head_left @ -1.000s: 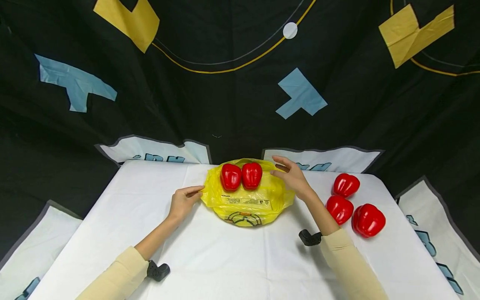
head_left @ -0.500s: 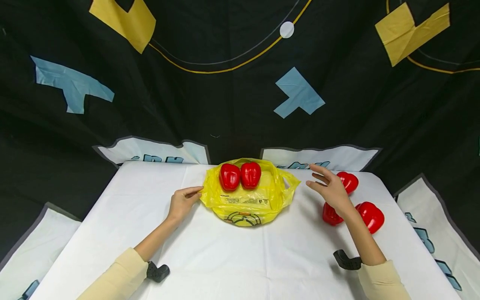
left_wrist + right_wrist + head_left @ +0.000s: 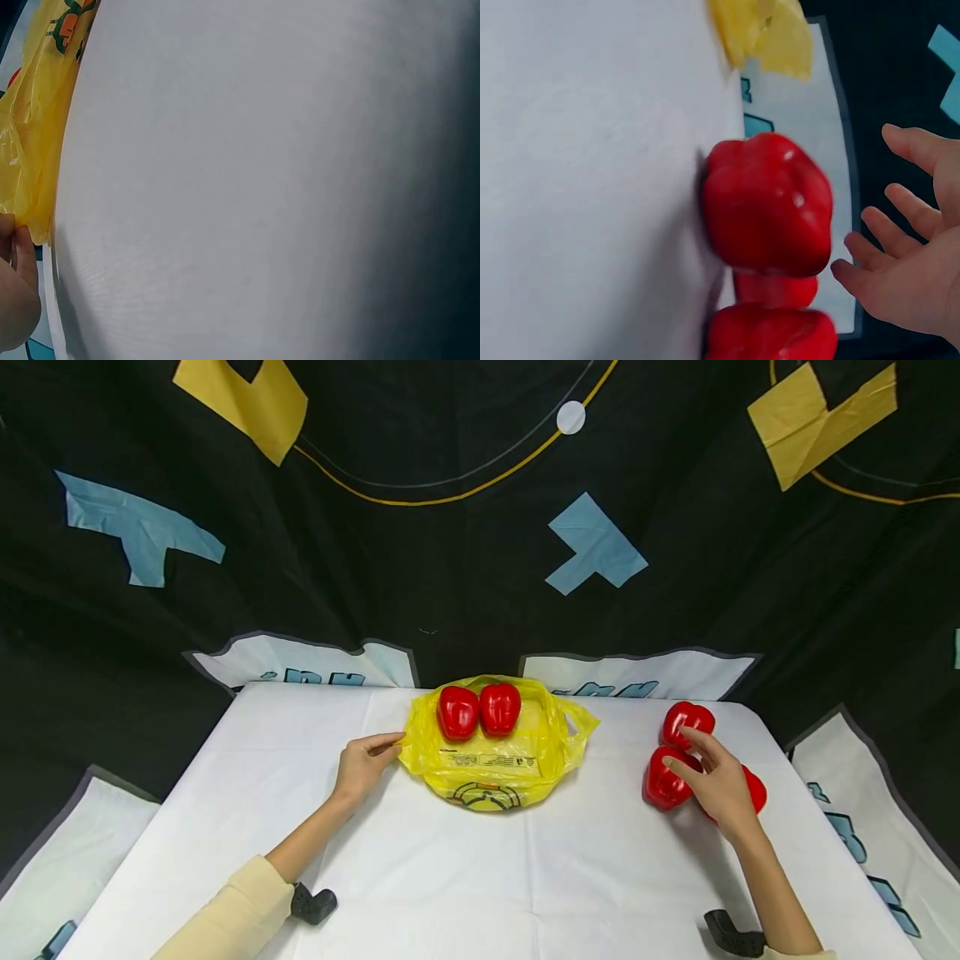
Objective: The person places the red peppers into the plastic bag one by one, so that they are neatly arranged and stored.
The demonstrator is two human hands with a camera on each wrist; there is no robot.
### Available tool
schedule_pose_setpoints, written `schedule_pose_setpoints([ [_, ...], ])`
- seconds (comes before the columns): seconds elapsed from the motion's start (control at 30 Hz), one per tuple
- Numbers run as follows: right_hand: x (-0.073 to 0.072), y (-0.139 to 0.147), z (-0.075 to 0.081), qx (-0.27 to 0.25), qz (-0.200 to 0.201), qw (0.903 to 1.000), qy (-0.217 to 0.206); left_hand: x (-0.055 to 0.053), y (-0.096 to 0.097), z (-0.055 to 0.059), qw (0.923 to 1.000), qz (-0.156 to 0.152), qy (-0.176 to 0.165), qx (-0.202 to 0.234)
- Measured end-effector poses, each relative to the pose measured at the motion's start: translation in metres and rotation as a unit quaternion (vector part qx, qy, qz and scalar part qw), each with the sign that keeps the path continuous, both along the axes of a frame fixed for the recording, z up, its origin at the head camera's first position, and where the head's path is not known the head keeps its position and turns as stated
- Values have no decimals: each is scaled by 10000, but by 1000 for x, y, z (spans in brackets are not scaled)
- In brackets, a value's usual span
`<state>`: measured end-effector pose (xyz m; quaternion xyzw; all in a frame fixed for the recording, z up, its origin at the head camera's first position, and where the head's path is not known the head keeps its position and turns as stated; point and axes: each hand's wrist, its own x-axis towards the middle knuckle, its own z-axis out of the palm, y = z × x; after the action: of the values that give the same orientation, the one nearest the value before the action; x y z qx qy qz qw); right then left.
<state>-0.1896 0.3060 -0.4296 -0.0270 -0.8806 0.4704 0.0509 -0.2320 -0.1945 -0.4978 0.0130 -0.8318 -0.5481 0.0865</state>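
Note:
On the white table lies a yellow plastic bag (image 3: 422, 745) with two red bell peppers, one left (image 3: 457, 712) and one right (image 3: 500, 708), in its mouth. My left hand (image 3: 363, 770) pinches the bag's left edge between thumb and fingers; the left wrist view shows the fingertips at the yellow plastic (image 3: 34, 142). My right hand (image 3: 718, 783) is over the loose peppers at the right, fingers spread. Nearest its thumb is the front-left pepper (image 3: 664, 781). In the right wrist view, the hand (image 3: 915, 244) shows apart from that pepper (image 3: 769, 206), holding nothing.
Two more peppers lie close by, one behind (image 3: 686, 722) and one partly hidden by the right hand (image 3: 756, 788). The bag's right handle loop (image 3: 585, 722) sticks out toward them. A black cloth backdrop (image 3: 420, 585) hangs behind the table (image 3: 450, 877).
My right hand has left the bag's right side and moved right and toward me, over the loose peppers. The bag's right handle now shows. My left hand has stayed at the bag's edge.

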Motion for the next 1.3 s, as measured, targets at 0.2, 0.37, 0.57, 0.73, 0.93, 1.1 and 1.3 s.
schedule_pose_setpoints([
  [0.2, 6, 6, -13, 172, -168, 9993, -278, 1, 1, 0, 10000, -3, 15, -21],
  [0.37, 6, 5, -21, 302, -143, 9987, -392, 2, 1, 1, 10000, -3, 5, -46],
  [0.57, 5, 5, -27, 291, -26, 9993, -218, 1, 1, 0, 10000, -10, 4, 2],
  [0.73, 5, 3, -27, 351, -154, 9986, -356, 0, 1, 0, 10000, -23, 68, -15],
  [0.93, 1, -1, -22, 491, -175, 9944, -920, 0, 2, 0, 9999, -16, 61, -82],
  [1.1, -1, -2, -23, 482, -102, 9931, -1063, 0, 2, 0, 9999, -33, 65, -96],
  [1.3, -1, -3, -26, 370, -25, 9949, -942, 0, 2, 1, 9999, -51, 81, -58],
])
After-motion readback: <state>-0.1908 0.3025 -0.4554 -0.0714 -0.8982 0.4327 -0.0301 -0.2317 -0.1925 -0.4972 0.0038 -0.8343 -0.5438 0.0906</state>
